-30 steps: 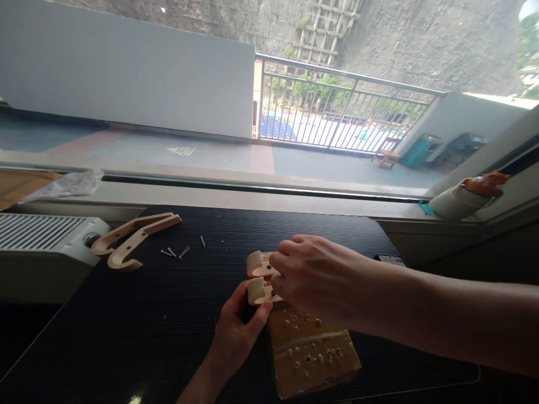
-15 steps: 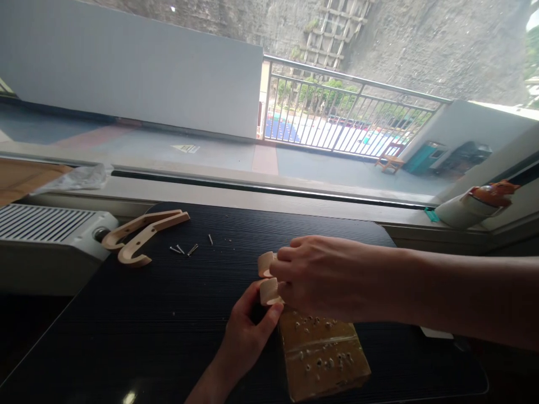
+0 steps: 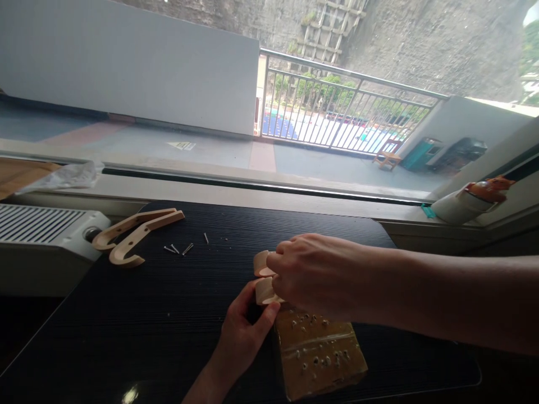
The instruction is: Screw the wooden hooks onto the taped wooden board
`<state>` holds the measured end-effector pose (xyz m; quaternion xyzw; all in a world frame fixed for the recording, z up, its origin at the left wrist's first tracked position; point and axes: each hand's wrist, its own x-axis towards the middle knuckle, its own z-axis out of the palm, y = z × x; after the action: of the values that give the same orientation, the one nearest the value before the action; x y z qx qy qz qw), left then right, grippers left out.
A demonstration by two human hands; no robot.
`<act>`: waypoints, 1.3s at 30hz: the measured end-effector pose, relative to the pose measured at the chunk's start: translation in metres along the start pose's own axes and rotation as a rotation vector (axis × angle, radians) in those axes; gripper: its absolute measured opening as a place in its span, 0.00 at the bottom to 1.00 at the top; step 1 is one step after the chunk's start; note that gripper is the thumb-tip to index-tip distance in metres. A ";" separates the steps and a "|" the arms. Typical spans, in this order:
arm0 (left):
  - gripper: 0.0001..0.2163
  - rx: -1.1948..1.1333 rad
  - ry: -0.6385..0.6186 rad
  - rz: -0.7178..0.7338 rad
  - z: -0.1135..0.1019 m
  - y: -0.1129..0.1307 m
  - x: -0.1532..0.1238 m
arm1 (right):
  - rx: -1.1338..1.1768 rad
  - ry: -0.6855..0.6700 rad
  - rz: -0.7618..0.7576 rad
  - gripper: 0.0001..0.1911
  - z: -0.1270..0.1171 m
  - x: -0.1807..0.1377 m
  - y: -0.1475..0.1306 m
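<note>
Seen from the head camera, a person works at a black, ribbed surface [image 3: 168, 314] pushed against a wide window. The left hand [image 3: 244, 336] comes up from below, its fingers [image 3: 269, 314] wrapped around the wooden hooks [image 3: 263, 290], two pale pieces stacked near the middle of the surface. The right hand [image 3: 315, 275] reaches in from the right, fingers [image 3: 280, 261] bunched narrow against the same hooks; what they pinch is hidden.

Just beside the hands, toward the near edge, lies a yellowish board [image 3: 320, 353] dotted with holes. Two more spare hooks [image 3: 135, 233] rest at the far left corner, with loose screws [image 3: 179, 248] near them.

A white radiator [image 3: 42, 230] stands at left, a clear plastic bag [image 3: 63, 177] on the sill above it. Outside, a terrace ends at a metal railing [image 3: 345, 106] below a rock wall.
</note>
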<state>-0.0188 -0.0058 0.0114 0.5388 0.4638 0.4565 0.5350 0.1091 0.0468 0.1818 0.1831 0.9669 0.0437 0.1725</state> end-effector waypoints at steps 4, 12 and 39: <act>0.10 -0.012 0.014 -0.009 0.000 -0.003 0.000 | 0.048 -0.101 0.132 0.10 -0.002 0.006 -0.010; 0.11 0.016 0.053 0.040 0.002 -0.011 -0.001 | 0.145 -0.229 0.387 0.04 -0.008 0.001 -0.011; 0.13 -0.009 0.041 0.049 0.003 -0.012 -0.002 | 0.137 -0.116 0.327 0.04 -0.011 -0.007 -0.011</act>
<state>-0.0164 -0.0084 -0.0006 0.5381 0.4595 0.4824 0.5163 0.1079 0.0335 0.1928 0.3514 0.9134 -0.0055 0.2056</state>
